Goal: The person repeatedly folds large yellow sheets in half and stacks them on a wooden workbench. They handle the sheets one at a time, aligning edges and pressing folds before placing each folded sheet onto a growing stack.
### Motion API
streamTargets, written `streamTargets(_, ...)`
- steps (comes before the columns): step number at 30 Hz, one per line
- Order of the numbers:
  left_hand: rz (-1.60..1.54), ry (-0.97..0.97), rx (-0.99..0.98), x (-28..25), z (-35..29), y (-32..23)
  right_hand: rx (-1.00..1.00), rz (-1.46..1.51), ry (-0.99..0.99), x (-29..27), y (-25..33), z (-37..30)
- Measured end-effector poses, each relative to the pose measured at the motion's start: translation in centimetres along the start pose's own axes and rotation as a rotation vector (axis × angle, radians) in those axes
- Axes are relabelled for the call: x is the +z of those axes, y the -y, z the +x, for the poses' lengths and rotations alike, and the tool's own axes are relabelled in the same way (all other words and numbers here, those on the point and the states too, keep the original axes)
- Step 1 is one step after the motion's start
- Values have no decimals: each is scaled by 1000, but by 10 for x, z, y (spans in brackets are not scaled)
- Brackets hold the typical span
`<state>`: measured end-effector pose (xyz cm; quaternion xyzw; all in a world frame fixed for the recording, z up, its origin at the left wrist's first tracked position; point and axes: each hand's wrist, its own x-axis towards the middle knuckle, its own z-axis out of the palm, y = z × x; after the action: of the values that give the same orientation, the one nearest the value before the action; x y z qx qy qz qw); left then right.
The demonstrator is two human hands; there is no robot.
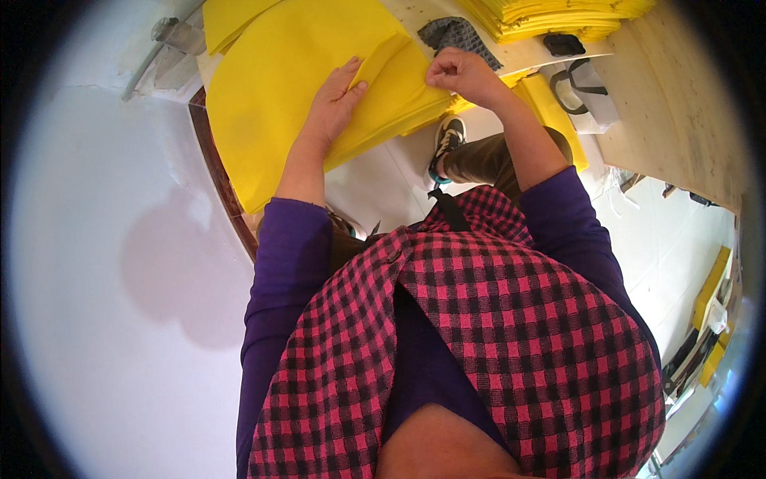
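Note:
A large sheet of yellow fabric [279,88] lies over the work table, with a raised fold running across its right part. My left hand [333,102] rests on this fabric beside the fold, fingers stretched out and thumb apart. At the fabric's right edge, my right hand [467,77] is closed in a pinch, thumb and forefinger together on the cloth's border. How much cloth sits between those fingertips is hard to see.
A dark grey quilted cloth [459,40] lies just beyond my right hand. Stacked yellow fabric [550,17] stands at the far right, near a small black object [563,44]. A white bag with dark handles [586,96] is beside a wooden panel [678,104]. A white wall [104,239] borders the left.

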<state>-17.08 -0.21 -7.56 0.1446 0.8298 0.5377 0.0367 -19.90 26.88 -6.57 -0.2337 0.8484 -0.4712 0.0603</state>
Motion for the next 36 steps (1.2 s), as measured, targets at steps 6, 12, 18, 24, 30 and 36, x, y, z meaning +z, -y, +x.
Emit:
streamTargets(6,-18,14,-10,0,-1,-4,-32,-53,25,-7,9,4)
streamTargets(12,-4,15,28,-2,0,-6,-30,-70,-39,-8,5,7)
streamTargets(18,-17,1,5,-1,-1,-6,198,-183,-278,-20,-36,13)
streamTargets(24,1,-2,8,-1,-1,-9,422,-549,-140,-17,-70,19)
streamTargets(30,-27,1,-5,-2,-2,-11,288,-310,-224,-20,-71,19)
streamTargets(36,-23,-14,-17,0,-3,-8,108,278,-35,-17,-25,0)
